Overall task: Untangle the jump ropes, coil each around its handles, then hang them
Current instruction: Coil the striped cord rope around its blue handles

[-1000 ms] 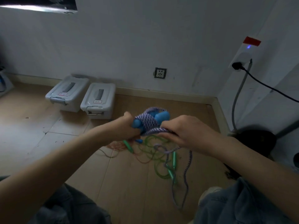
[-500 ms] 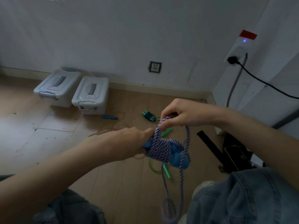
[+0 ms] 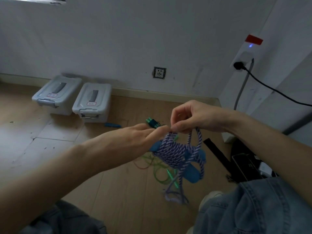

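Observation:
A purple-and-white braided jump rope (image 3: 173, 149) is wound round its two blue handles (image 3: 192, 176) and hangs in the air at the centre. My right hand (image 3: 194, 119) pinches a loop of this rope at the top of the bundle. My left hand (image 3: 135, 139) reaches in from the left with straight fingers, and its fingertips touch the rope beside the right hand's pinch. A loose tail of the rope (image 3: 175, 195) dangles below. On the floor behind lie a green rope (image 3: 158, 174), a thin orange rope (image 3: 141, 165), a coiled dark bundle with green handles (image 3: 152, 122) and a blue handle (image 3: 112, 124).
Two grey lidded storage boxes (image 3: 92, 103) stand by the back wall at left. A wall socket (image 3: 159, 72) is on the back wall. A black cable (image 3: 270, 86) runs from a power strip on the right wall. A black bag (image 3: 244, 162) lies at right. My denim-clad knees fill the lower edge.
My left hand let go of the wound bundle and its fingers straightened up to the rope's top. The bundle now hangs lower and to the right from my right hand's pinch.

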Tool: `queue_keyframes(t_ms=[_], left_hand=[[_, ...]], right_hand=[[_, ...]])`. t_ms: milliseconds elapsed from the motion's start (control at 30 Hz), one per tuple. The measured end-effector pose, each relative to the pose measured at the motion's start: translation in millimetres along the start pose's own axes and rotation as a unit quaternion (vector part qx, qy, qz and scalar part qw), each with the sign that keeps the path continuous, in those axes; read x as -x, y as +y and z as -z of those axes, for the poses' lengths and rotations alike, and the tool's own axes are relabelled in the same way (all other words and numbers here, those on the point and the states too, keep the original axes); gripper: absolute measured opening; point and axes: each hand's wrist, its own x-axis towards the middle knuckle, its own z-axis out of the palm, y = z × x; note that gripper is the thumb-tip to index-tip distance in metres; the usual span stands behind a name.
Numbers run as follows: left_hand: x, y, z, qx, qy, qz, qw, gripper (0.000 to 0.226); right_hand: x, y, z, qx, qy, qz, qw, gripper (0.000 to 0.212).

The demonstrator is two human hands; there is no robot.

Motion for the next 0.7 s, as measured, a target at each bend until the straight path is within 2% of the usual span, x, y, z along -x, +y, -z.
queue_keyframes(t_ms=[100, 200, 300, 367, 433, 467, 567, 633, 667, 700], left_hand=[[1.7, 1.1, -0.9, -0.096, 0.009, -0.017, 0.995, 0.106], [-0.7, 3.6, -4.6, -0.063, -0.023, -0.042, 0.997, 0.101], [-3.7, 9.5, -11.9, -0.017, -0.034, -0.049, 0.998, 0.089], [-1.6, 7.6, -15.8, -0.01, -0.034, -0.051, 0.998, 0.083], [3.7, 4.3, -21.8, -0.011, -0.041, -0.064, 0.997, 0.079], [5.3, 4.1, -23.6, -0.007, -0.039, -0.071, 0.997, 0.076], [3.0, 8.4, -20.5, 0.044, 0.001, -0.058, 0.997, 0.064], [-0.8, 8.6, -7.0, 0.175, 0.027, 0.012, 0.984, 0.054], [-2.3, 6.5, 0.0, 0.245, 0.042, 0.047, 0.967, 0.048], [-3.2, 3.2, 5.8, 0.302, 0.054, 0.082, 0.948, 0.042]], right_hand=[[4.3, -0.1, 6.0, -0.008, -0.023, -0.025, 0.999, 0.016], [11.6, -6.3, 16.7, 0.038, -0.018, -0.042, 0.998, 0.018], [8.5, -15.2, 18.7, 0.179, 0.053, -0.014, 0.982, 0.014], [11.1, -18.2, 30.1, 0.234, 0.122, 0.01, 0.964, 0.014], [17.9, -16.2, 43.7, 0.22, 0.204, 0.024, 0.954, 0.021], [17.4, -11.7, 45.6, 0.208, 0.212, 0.027, 0.954, 0.02], [-1.1, 19.7, 29.1, 0.288, 0.112, -0.035, 0.95, 0.008], [-13.1, 35.4, 18.2, 0.357, 0.08, -0.098, 0.925, 0.025], [-14.6, 38.2, 16.9, 0.34, 0.07, -0.107, 0.932, 0.035], [-11.6, 36.1, 16.7, 0.262, 0.049, -0.093, 0.959, 0.038]])
